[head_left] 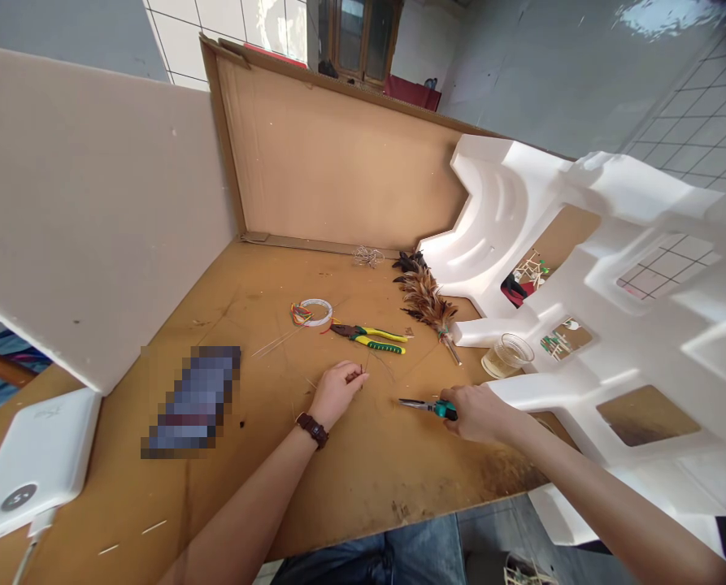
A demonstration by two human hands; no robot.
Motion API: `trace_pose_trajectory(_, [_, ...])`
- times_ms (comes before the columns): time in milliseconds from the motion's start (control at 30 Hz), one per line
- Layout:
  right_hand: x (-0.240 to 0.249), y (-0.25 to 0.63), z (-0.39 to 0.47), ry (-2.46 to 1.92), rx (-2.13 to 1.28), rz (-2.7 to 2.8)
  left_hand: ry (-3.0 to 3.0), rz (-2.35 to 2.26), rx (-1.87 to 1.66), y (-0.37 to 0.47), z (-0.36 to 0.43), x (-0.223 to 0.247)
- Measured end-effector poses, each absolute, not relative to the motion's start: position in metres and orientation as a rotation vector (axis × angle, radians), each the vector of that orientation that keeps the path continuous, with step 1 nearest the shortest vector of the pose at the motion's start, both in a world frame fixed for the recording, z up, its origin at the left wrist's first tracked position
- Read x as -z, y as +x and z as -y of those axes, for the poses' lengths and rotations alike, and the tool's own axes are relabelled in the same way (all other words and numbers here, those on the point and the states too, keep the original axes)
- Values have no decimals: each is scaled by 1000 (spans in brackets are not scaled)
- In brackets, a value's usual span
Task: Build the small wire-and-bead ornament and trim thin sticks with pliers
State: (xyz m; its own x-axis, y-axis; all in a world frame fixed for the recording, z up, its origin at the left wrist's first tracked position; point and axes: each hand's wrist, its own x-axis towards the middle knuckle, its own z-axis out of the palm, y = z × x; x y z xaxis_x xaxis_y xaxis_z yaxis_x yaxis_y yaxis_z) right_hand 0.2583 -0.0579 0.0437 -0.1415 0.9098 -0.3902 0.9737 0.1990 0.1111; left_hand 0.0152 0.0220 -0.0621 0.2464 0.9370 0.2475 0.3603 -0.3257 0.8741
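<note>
Teal-handled pliers (439, 408) gripped in the right hand (476, 413), left hand (335, 394) pinching a tiny piece (354, 374); next move calls for steady alignment.

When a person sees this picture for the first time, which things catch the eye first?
Probably the big white foam piece standing along the right side of the table. Next, the yellow-green pliers lying near the middle, and the brown feathers beside the foam.

Behind our brown table (350, 479), grey walls (509, 73) meet gridded white tiles (216, 24) and a wood-framed cabinet (363, 32) under glossy light.
</note>
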Motion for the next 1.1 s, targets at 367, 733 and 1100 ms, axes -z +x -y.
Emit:
trace_pose_trajectory(367, [-44,259,56,1820,294,-2150,1618,-1092,-942,19,-21,68])
trace_pose_trajectory(733, [-55,223,38,2118,1532,-2467,1456,-642,-696,26,2,39])
trace_pose_trajectory(1100, [-58,177,25,1946,1778,-2495,2061,-1001,-876,22,2,33])
